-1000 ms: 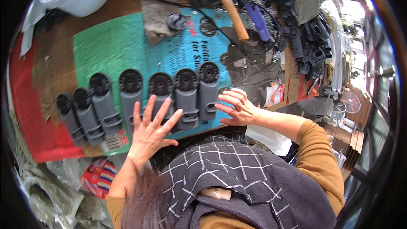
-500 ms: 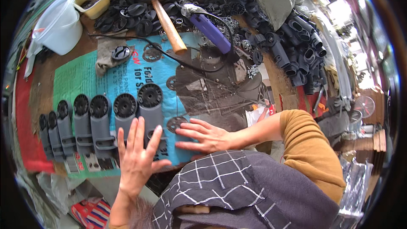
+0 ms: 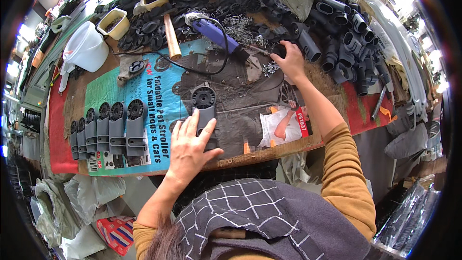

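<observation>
My left hand (image 3: 192,147) lies with spread fingers over the lower end of a grey plastic bracket (image 3: 206,112), which has a black ribbed disc (image 3: 203,97) at its far end. Part of the bracket is hidden under the fingers. Left of it, several similar grey brackets (image 3: 136,130) form a row, black discs at the far ends. My right hand (image 3: 291,61) reaches to the far right, thumb and forefinger bent around a small black round cap (image 3: 278,49). Close by lie a heap of small metal screws (image 3: 270,70) and a grey tube-shaped part (image 3: 308,45).
A printed cardboard sheet (image 3: 106,86) covers the worktable. Beyond it lie a wooden-handled hammer (image 3: 172,38), a purple corded tool (image 3: 216,35) and loose black parts (image 3: 156,29). A white bucket (image 3: 89,48) stands far left; dark tubes (image 3: 353,43) pile up at right.
My right hand has gone from the sheet near my left hand to the far right, at the black cap. The rightmost bracket now lies apart from the row, under my left hand. The view has shifted.
</observation>
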`<action>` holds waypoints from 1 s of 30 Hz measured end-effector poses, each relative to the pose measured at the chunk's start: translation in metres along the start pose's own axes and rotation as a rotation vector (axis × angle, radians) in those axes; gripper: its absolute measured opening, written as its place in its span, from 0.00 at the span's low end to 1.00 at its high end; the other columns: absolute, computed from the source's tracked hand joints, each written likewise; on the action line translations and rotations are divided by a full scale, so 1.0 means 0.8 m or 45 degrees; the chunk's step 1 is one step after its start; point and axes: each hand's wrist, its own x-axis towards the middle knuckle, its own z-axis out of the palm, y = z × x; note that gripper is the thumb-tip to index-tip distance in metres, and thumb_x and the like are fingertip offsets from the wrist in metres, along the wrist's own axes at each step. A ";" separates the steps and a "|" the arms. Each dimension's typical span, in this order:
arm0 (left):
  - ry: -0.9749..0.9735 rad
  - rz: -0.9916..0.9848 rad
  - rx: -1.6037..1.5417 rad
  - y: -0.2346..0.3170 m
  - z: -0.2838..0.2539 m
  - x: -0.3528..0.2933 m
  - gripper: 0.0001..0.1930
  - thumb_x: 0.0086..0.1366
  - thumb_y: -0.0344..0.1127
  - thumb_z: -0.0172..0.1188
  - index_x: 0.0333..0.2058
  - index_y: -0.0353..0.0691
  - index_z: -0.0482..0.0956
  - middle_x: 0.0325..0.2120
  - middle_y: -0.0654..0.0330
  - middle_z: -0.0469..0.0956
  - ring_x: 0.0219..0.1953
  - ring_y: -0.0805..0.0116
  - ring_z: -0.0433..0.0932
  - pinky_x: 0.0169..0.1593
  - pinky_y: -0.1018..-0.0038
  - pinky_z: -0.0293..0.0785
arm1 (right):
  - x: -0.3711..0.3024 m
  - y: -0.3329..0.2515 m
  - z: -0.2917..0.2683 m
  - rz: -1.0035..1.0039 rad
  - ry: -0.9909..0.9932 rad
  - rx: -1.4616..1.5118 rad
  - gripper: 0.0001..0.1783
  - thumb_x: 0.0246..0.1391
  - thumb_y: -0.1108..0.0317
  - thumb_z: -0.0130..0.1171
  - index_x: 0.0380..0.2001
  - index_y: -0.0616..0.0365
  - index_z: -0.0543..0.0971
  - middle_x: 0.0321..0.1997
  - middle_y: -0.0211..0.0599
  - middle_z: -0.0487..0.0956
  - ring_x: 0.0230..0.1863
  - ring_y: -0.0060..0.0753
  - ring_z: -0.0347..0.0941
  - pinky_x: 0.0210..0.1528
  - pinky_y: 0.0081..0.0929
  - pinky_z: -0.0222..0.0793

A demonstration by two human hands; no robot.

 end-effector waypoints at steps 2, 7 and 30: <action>-0.022 -0.061 -0.127 0.004 0.001 0.007 0.41 0.47 0.57 0.71 0.59 0.48 0.72 0.62 0.42 0.62 0.62 0.46 0.65 0.64 0.51 0.60 | -0.002 0.011 -0.009 0.052 -0.013 0.172 0.33 0.44 0.53 0.68 0.51 0.60 0.75 0.49 0.50 0.76 0.52 0.53 0.72 0.57 0.42 0.66; 0.020 -0.372 -0.650 -0.007 -0.001 0.032 0.42 0.53 0.58 0.69 0.60 0.39 0.68 0.63 0.44 0.58 0.59 0.48 0.67 0.58 0.59 0.69 | 0.001 0.024 -0.013 0.033 -0.078 -0.032 0.32 0.42 0.53 0.69 0.49 0.60 0.76 0.48 0.49 0.77 0.51 0.52 0.72 0.57 0.40 0.65; 0.319 -0.310 -1.238 -0.034 0.023 0.104 0.10 0.56 0.30 0.68 0.37 0.35 0.82 0.31 0.55 0.81 0.30 0.66 0.80 0.35 0.72 0.76 | -0.066 -0.180 -0.043 0.515 -0.936 1.253 0.22 0.63 0.54 0.56 0.45 0.64 0.79 0.36 0.31 0.80 0.37 0.20 0.74 0.43 0.19 0.70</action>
